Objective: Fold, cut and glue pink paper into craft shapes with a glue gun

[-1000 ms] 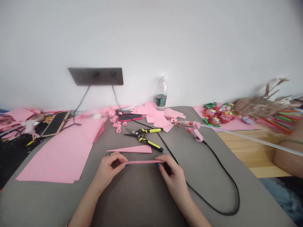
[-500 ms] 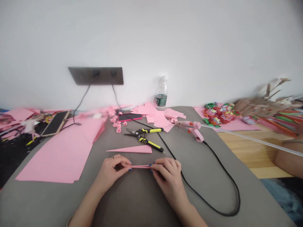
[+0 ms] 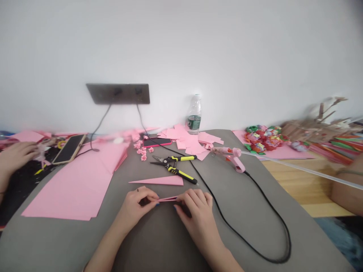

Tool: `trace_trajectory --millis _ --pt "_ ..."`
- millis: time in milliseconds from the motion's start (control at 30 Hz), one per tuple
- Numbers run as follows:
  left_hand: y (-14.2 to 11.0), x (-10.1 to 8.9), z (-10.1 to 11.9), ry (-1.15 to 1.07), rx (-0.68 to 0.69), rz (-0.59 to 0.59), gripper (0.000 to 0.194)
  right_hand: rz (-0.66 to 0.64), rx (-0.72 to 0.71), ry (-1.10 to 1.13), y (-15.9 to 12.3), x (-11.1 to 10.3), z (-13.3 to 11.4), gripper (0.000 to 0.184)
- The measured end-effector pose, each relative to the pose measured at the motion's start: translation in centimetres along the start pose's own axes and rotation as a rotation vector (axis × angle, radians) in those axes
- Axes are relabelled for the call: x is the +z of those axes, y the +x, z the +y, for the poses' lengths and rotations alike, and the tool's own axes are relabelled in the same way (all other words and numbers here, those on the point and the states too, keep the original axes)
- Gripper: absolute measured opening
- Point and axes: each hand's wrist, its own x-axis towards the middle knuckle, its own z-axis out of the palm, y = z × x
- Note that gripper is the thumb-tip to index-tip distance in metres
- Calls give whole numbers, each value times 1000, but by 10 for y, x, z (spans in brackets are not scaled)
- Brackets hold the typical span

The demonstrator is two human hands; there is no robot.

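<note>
Yellow-and-black-handled metal snips (image 3: 173, 166) lie on the grey tabletop (image 3: 249, 211), just left of a pink hot-glue gun (image 3: 231, 155) with a long translucent glue stick (image 3: 300, 170) and a looping black cord (image 3: 255, 223). Beyond them stand a clear plastic water bottle (image 3: 194, 115) with a green label and scattered pink paper squares (image 3: 188, 138), beside a pink-cased smartphone (image 3: 157, 142) and tiny pink paper blossoms (image 3: 141, 151). Large pink paper sheets (image 3: 70, 189) cover the left side, while red-and-green paper flowers (image 3: 265, 139) sit on the right.

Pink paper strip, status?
Left hand and right hand pinching narrow pink paper strip. Long pink paper wedge just ahead, not touching.
</note>
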Motion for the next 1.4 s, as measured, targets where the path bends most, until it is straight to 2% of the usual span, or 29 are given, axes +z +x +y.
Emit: trace_trajectory --millis 133,333,433,533,633,767,933,1133,1267,1400 --pt "0 0 -1 0 0 -1 10 -82 2 28 5 -1 0 18" --pt "2 -2 1 19 18 -29 12 -124 -29 -16 16 -6 -4 22" --pt "1 -1 1 1 38 -52 15 -222 -30 -9 20 -5 -6 20" --pt "1 -1 1 -11 56 -90 20 -299 5 43 22 -3 -7 20" --pt "0 -1 2 -27 28 -112 20 -321 10 105 22 -2 -7 22" --pt "0 -1 3 -67 -87 -87 13 -314 2 134 20 0 -3 21" --pt "1 -2 3 -86 -170 -116 15 -206 19 124 16 6 -3 19" --pt "3 -3 5 -80 -164 -161 15 -158 32 150 16 7 -5 19" --pt "2 -3 5 -78 -128 -153 16 -223 117 166 18 -5 6 20" --pt "2 -8 7 -107 -165 -127 19 -333 327 332 18 -27 20 15"
